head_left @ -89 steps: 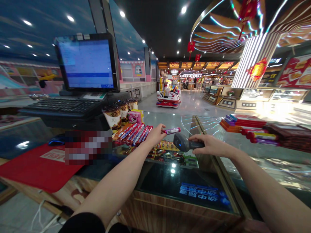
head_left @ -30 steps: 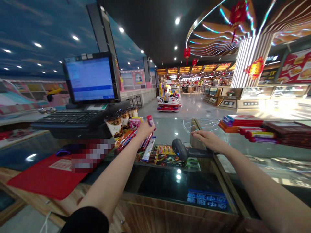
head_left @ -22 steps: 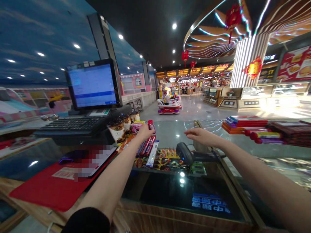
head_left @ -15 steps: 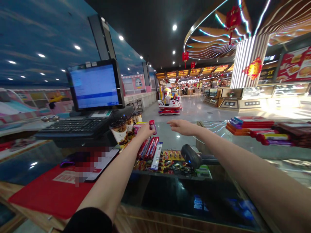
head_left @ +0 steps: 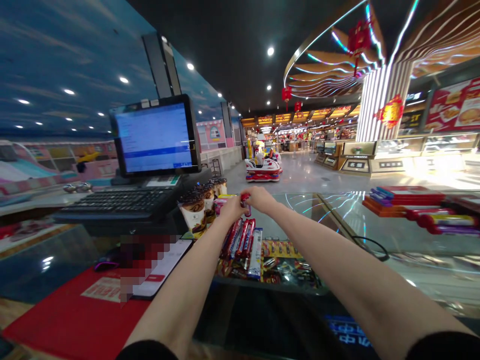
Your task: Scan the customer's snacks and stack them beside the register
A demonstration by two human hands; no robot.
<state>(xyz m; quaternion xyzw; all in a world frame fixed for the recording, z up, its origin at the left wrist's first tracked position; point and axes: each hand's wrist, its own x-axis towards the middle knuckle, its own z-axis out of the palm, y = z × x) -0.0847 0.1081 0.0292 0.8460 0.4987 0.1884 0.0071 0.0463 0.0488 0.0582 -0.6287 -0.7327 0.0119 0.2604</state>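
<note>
A small container with a red cap (head_left: 246, 206) stands upright over the far part of the glass counter. Its lower part is gripped by my left hand (head_left: 234, 210), fingers closed. From the right, my right hand (head_left: 259, 198) has its fingers curled and closed on the red cap. Just below the hands lie several red wrapped chocolate bars (head_left: 240, 238), beside a white-and-blue wrapped bar (head_left: 256, 253). Layered plastic cups (head_left: 194, 212) with dark lids stand left of my left hand, next to a pink packet (head_left: 221, 205).
A monitor (head_left: 155, 135) and black keyboard (head_left: 108, 204) stand at the left. A red mat (head_left: 78, 315) bears a mouse and a clipboard. Small packets (head_left: 281, 247) fill the display by my right forearm. Stacked red boxes (head_left: 412, 195) lie far right, with a black cable (head_left: 375, 245) nearer.
My right hand has come in leftward and closed on the red-capped container in my left hand. The handheld scanner that lay near my right forearm is now out of sight.
</note>
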